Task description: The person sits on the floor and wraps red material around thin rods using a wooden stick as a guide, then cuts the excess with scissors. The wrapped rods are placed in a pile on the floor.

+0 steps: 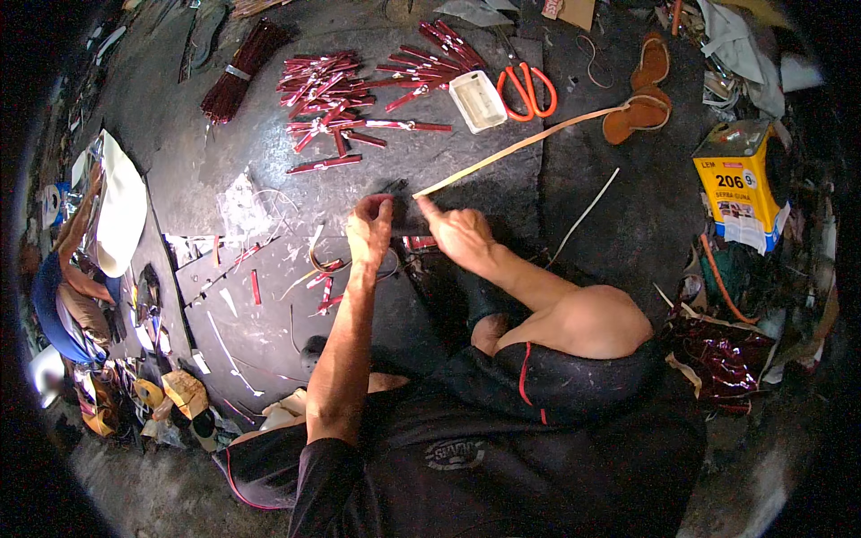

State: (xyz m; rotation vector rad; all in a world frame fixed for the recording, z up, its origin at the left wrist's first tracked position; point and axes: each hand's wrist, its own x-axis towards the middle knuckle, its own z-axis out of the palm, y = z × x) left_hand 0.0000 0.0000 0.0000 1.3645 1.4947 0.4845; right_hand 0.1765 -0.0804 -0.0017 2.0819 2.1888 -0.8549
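My left hand (369,231) is raised at the near edge of the dark work board (206,170), its thumb and fingertips drawn together. Whatever they pinch is too small or dark to make out. To its right, my right hand (462,238) has the index finger stretched out and the other fingers curled. That fingertip touches the near end of a long tan strip (511,154), which runs up to the right to brown sole-shaped pieces (639,117). Beyond my hands lie loose piles of shiny dark-red strips (325,90), beside a small white tray (478,100) and orange-handled scissors (527,91).
A tied dark-red bundle (240,76) lies at the far left. On the right stands a yellow can (740,184), with a shiny red heap (726,359) nearer me. Scraps (256,287) litter the near-left surface. Another person (76,296) sits at the left beside a white sheet (121,206).
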